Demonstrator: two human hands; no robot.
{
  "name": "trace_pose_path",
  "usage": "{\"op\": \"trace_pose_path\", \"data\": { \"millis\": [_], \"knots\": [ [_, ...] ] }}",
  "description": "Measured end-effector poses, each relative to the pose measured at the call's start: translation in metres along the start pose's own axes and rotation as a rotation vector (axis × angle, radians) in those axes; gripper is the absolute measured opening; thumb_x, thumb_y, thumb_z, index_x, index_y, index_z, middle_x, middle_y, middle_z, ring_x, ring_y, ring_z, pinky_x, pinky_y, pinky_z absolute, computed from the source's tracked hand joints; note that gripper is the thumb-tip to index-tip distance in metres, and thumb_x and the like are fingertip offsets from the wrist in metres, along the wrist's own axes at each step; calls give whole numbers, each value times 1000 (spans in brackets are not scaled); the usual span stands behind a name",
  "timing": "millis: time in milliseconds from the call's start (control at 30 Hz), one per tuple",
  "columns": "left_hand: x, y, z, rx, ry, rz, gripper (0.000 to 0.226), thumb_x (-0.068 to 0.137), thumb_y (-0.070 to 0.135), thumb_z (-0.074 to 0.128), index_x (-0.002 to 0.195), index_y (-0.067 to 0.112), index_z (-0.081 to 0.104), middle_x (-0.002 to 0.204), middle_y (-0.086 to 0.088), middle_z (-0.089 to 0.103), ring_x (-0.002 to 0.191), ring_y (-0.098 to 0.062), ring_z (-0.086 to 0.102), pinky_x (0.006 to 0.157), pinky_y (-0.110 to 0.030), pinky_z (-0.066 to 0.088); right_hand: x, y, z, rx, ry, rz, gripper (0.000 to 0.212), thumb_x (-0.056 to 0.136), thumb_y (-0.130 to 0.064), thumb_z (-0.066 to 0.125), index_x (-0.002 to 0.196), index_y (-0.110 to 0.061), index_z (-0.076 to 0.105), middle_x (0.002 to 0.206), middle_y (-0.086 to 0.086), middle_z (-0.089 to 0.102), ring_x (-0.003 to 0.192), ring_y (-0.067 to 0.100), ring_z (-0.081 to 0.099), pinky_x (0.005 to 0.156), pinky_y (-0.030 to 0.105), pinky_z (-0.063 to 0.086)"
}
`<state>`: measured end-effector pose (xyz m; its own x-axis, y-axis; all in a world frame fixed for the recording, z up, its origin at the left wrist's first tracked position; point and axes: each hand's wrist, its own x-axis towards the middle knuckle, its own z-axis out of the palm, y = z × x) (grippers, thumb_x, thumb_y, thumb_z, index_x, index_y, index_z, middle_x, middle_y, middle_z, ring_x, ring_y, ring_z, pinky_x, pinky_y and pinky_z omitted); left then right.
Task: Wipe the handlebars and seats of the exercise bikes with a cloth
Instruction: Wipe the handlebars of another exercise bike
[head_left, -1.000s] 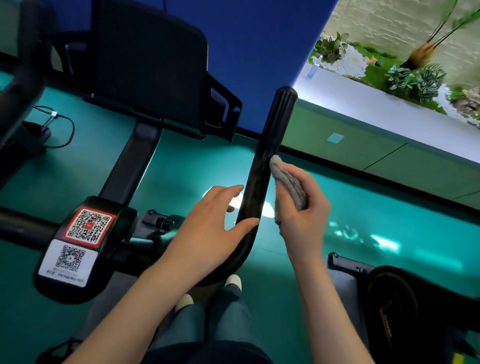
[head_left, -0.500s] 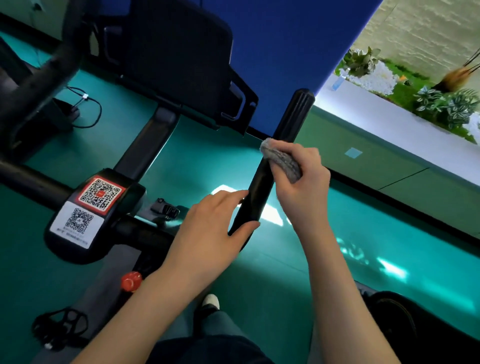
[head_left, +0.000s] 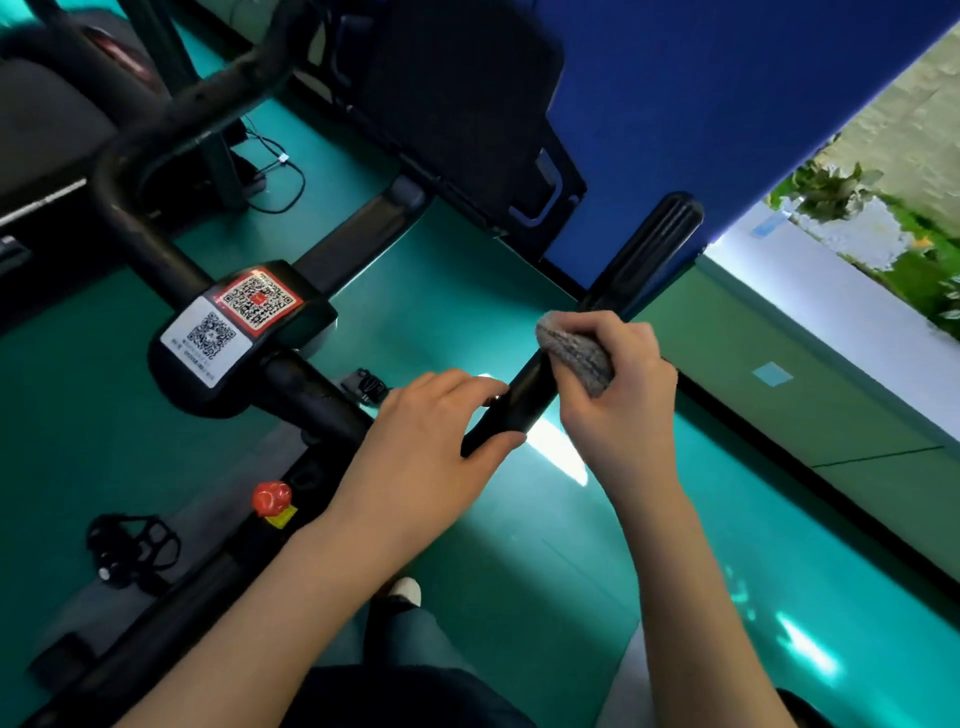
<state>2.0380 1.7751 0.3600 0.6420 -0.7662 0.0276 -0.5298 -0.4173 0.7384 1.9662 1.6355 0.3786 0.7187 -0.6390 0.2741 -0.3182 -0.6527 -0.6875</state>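
Floor: a glossy teal floor (head_left: 467, 312) is seen under the bike, with bright patches of light reflected on it.
Room: a blue wall panel (head_left: 727, 104) is seen behind the bike; at far right a white ledge (head_left: 831, 291) is edged with green plants (head_left: 914, 270).
Bike centre: two QR code stickers (head_left: 228, 322) are fixed on the black hub, and a red knob (head_left: 271, 496) is seen below it.
Left hand (head_left: 426, 457): the lower part of the black handlebar (head_left: 613, 317) is loosely gripped, fingers above and thumb below.
Right hand (head_left: 618, 400): the grip is closed around a grey cloth (head_left: 574, 351).
Cloth: it is pressed against the handlebar, just above the left hand and below the ribbed end.
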Motion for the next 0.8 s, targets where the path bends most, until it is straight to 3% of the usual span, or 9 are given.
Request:
{"op": "trace_pose_path", "data": {
  "millis": [67,200,400,567,800],
  "knots": [
    [1,1,0,-6,1,-10,35,83,38,64,113,21,62,105,7,62,102,-16,54,92,-37,40,-10,-1,3,5,-47,-10,29,76,-2,67,97,-22,68,86,-19,55,90,14,58,80,7,38],
    [3,-1,-3,0,-10,1,32,83,39,64,110,21,63,103,8,63,100,-16,55,91,-38,41,6,-5,-11,-9,-103,-52,22,78,-9,69,93,-24,68,86,-1,63,82,12,59,74,12,41],
    [10,-6,-11,-18,-96,29,36,82,45,63,112,24,62,107,10,63,104,-14,54,95,-38,40,70,-10,-17,-373,-238,-149,17,82,-7,60,97,-12,66,80,8,58,86,22,48,64,24,27],
    [15,-20,-23,-20,-138,66,38,83,49,60,115,26,61,108,13,62,105,-12,52,96,-36,38,72,-20,-3,-605,-522,-159,20,80,-5,54,97,-8,64,83,11,63,95,26,46,77,36,43],
    [22,-37,-39,-78,-224,100,37,85,46,59,116,26,60,109,12,61,107,-12,49,97,-39,37,77,-47,1,-660,-752,35,15,80,-10,50,87,-8,64,83,9,65,88,27,56,76,43,51]
  ]
}}
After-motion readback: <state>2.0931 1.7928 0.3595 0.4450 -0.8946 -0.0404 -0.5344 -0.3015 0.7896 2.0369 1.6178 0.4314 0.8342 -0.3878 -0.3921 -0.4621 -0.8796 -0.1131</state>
